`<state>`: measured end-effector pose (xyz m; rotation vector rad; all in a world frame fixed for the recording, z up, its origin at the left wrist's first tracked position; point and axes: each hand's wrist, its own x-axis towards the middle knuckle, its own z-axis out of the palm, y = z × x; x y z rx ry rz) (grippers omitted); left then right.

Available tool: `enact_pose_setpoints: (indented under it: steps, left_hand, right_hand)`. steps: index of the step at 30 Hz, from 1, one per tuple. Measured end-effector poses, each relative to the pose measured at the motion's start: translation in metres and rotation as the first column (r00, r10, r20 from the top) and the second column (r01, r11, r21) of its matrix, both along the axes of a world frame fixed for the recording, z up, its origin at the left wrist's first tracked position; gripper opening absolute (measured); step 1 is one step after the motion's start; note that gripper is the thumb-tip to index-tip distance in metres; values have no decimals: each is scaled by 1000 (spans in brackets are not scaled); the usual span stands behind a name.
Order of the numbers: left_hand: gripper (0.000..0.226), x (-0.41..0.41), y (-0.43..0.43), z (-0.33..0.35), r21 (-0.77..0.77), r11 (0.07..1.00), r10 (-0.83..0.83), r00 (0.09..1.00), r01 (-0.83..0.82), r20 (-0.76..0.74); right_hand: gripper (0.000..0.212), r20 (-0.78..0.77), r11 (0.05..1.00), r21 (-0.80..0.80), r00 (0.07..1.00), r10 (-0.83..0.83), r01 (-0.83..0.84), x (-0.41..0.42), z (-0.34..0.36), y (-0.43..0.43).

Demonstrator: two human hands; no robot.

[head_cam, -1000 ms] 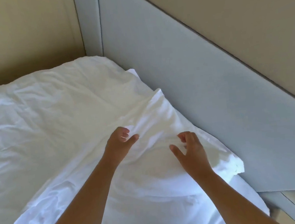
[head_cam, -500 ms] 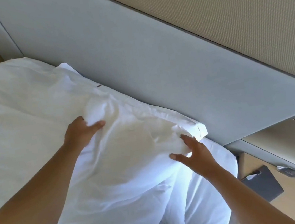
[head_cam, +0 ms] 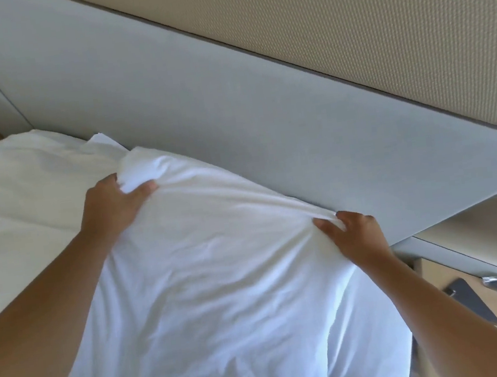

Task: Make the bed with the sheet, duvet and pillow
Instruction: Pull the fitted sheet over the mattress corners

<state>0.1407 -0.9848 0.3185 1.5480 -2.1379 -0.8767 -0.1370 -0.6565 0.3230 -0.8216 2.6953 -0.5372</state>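
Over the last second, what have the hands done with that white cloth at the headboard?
Both hands went from open above the fabric to gripping it: the left hand bunches one top corner, the right hand pinches the other. They spread apart, pulling the white cloth taut along the grey headboard. The white bedding to the left looks unchanged.

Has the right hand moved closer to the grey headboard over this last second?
Yes. The right hand now grips the white cover right at the foot of the headboard; a second ago it hovered open, well short of it.
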Motion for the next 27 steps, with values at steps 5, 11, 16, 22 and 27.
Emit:
enact_pose_setpoints:
  steps: [5,11,16,22,27]
  left_hand:
    - [99,-4,-1,-64,135,990,15,984,-39,179]
    - [93,-9,1,-103,165,984,32,983,-62,181]
    - [83,-11,13,-107,160,985,36,989,-58,140]
    - [97,14,59,-89,-177,983,71,986,-43,154]
    - [93,41,149,-110,-216,969,-55,960,117,273]
  right_hand:
    - [60,82,977,205,993,-79,60,11,-47,-12]
    - [68,146,959,267,980,-135,92,11,-88,-22]
    - [62,250,968,240,958,-140,79,9,-103,-23]
    - [65,-247,940,-105,924,291,-324,48,-69,-27]
    - [76,-257,680,109,640,724,-726,118,-67,-59]
